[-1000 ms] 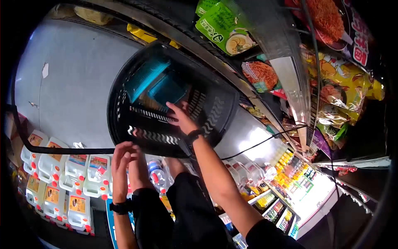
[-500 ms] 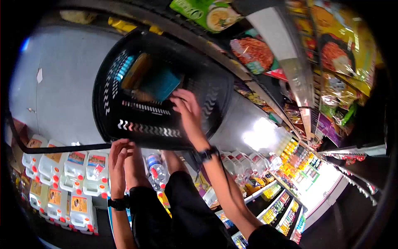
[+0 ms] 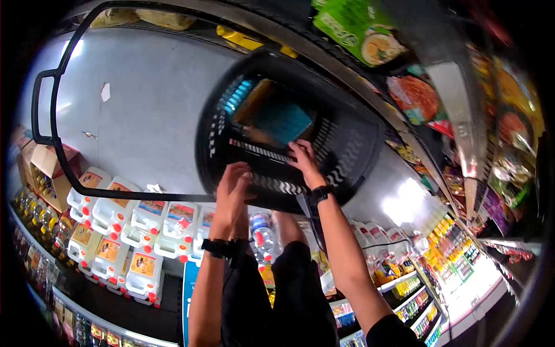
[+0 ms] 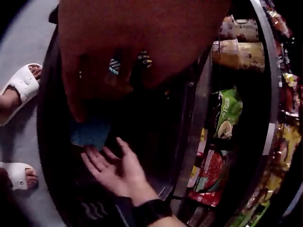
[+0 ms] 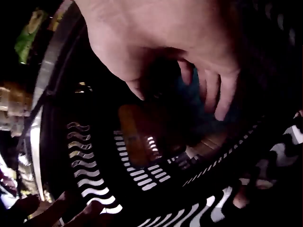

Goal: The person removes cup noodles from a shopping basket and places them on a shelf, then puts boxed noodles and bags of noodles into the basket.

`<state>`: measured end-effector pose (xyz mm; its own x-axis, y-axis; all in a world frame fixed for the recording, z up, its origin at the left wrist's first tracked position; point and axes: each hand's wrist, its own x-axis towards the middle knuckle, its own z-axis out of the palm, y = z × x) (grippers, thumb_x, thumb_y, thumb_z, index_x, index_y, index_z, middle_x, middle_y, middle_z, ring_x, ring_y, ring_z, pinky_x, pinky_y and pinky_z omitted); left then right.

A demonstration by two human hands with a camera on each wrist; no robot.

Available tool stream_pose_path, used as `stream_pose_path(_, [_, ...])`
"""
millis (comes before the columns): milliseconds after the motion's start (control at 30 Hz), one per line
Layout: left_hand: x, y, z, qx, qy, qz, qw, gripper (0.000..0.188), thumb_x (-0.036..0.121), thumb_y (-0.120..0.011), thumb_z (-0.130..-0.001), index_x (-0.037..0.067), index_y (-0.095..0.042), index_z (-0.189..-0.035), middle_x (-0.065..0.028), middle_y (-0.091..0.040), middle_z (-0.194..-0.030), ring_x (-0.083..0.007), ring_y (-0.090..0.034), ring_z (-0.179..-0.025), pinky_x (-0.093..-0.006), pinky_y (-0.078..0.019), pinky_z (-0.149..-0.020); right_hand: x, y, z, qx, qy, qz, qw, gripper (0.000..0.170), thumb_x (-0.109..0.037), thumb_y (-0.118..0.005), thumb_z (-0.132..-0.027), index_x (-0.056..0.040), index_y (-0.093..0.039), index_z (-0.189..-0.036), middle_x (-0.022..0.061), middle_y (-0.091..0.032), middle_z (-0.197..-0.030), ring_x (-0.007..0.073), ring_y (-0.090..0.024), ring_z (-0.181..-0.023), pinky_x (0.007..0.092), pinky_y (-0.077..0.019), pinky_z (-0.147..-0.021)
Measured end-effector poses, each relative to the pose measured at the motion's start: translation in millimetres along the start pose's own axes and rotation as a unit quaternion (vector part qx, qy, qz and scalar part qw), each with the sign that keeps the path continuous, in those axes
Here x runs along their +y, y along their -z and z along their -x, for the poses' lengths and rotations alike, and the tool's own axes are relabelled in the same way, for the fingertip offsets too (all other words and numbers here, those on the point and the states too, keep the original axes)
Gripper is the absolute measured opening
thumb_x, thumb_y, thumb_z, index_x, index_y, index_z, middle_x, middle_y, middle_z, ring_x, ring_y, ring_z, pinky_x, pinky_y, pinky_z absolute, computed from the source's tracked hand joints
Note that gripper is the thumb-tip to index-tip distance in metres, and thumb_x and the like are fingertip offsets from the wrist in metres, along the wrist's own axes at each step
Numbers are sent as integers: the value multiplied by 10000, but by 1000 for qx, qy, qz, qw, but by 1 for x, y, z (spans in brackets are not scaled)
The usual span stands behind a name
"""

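Observation:
A black slotted basket (image 3: 355, 141) holds a teal item (image 3: 289, 122) beside a brown box-like item (image 3: 250, 107). My right hand (image 3: 306, 165) is inside it, fingertips at the teal item's near edge; in the left wrist view that hand (image 4: 116, 172) has spread, slightly bent fingers by the blue-looking item (image 4: 92, 133). The right wrist view has my hand (image 5: 175, 42) above the teal item (image 5: 189, 92), with the brown item (image 5: 135, 137) lower down; whether it touches either is unclear. Over the basket's near rim hangs my left hand (image 3: 232, 194), its fingers loosely bent, holding nothing.
The basket's black handle (image 3: 56, 104) extends left over the grey floor (image 3: 156, 98). White jugs (image 3: 144, 274) stand in rows at lower left. A shelf edge with food packets (image 3: 413, 98) runs along the right. Bottles (image 3: 263, 234) are between the person's legs. White sandals (image 4: 21, 87) show at left.
The basket and both hands appear further right in the head view. The handle has come further into view, and the teal item, flat at first, now lies tilted beside the brown one.

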<state>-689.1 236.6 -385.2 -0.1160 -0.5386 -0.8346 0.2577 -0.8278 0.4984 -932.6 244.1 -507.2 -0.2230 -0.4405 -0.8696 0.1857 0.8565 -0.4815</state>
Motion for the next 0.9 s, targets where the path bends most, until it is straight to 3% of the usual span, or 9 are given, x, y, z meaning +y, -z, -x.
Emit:
stream_pose_path(167, [26,-2,-34,18,-58,-162,985,463,229,-590,-1048,-40,-487,-1412,-175,-625,-1291,-238,-597,-1175,-343,-477,-1012,45,-17,-91,164,-68,166,970,881,-492,-694,-929,-98,-311,-1617,114,-403,-1621,289,-427,-1433,424,-322,-1181])
stream_pose_path(300, [5,11,-133,-167,-96,-413,890,431,357,-469,-1092,32,-565,-1358,-193,-668,-1177,-295,-622,-1083,-375,-489,-965,128,44,-157,-2,111,415,903,857,-484,-680,-946,-112,-311,-1623,121,-444,-1580,306,-420,-1439,420,-361,-1158])
stream_pose_path(333, [0,7,-152,-170,-132,-504,837,413,352,-410,-1108,70,-600,-1343,-223,-684,-1144,-346,-637,-1058,-426,-508,-900,138,45,-161,7,85,336,938,794,-432,-670,-962,-122,-332,-1610,116,-441,-1575,308,-417,-1440,432,-382,-1147])
stream_pose_path(400, [-6,4,-179,-158,-138,-502,839,409,339,-397,-1111,70,-606,-1337,-235,-677,-1190,-351,-637,-1095,-431,-504,-919,155,45,-169,38,41,164,985,675,-329,-650,-996,-143,-372,-1582,107,-434,-1564,313,-411,-1443,457,-424,-1126])
stream_pose_path(533, [-22,-6,-228,-87,-63,-575,811,513,413,-409,-1079,56,-475,-1442,-247,-574,-1335,-384,-569,-1212,-501,-465,-987,187,63,-183,5,156,195,968,631,-318,-653,-998,-122,-412,-1547,102,-477,-1535,302,-470,-1385,466,-439,-1119])
stream_pose_path(700, [-36,-12,-233,21,22,-612,790,764,524,-465,-1028,49,-270,-1594,-243,-505,-1392,-399,-531,-1257,-560,-470,-994,117,26,-168,-6,1,-64,998,718,-381,-745,-932,-74,-458,-1514,76,-539,-1492,290,-533,-1323,414,-445,-1105])
stream_pose_path(800, [-60,-22,-229,168,-198,-720,644,772,476,-493,-1022,19,-255,-1596,-262,-535,-1310,-389,-611,-1112,-532,-567,-814,111,27,-177,20,-56,-170,984,748,-363,-785,-899,-66,-471,-1510,82,-535,-1504,286,-527,-1341,401,-429,-1123])
stream_pose_path(867, [-36,-32,-220,57,-18,-688,723,671,318,-435,-1056,7,-236,-1616,-320,-479,-1429,-480,-562,-1243,-603,-546,-908,84,3,-162,63,-56,-81,993,847,-407,-822,-855,-67,-448,-1535,107,-527,-1514,295,-513,-1356,411,-409,-1139])
stream_pose_path(900, [-73,-17,-234,105,-108,-733,664,657,307,-445,-1054,0,-253,-1603,-316,-498,-1412,-514,-566,-1221,-569,-587,-791,56,-16,-144,113,-67,2,991,919,-435,-846,-825,-65,-427,-1554,123,-518,-1524,302,-503,-1366,416,-396,-1148])
